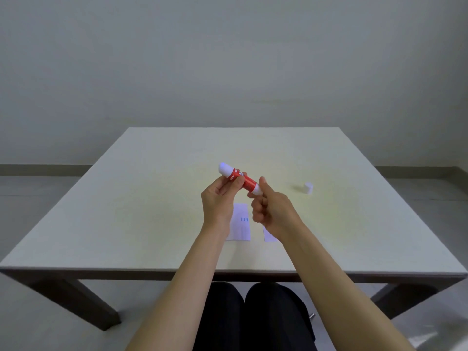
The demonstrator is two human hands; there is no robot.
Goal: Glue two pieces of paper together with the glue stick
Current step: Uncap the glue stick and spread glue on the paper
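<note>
Cap [308, 187] off on the table [152, 198], I hold the glue stick [238, 177] — left hand [219, 198] gripping its barrel, right hand [269, 207] pinching its base — with both paper pieces [240, 221] unglued and apart.

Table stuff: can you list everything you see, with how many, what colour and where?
Table: one, pale cream top, dark legs, in front of the person.
Glue stick: one, red with white ends, held above the table by both hands.
Cap: one, white, on the table to the right.
Papers: two, white, one with blue marks, on the table under the hands.
Left hand: grips the stick's middle.
Right hand: pinches its lower end.
</note>
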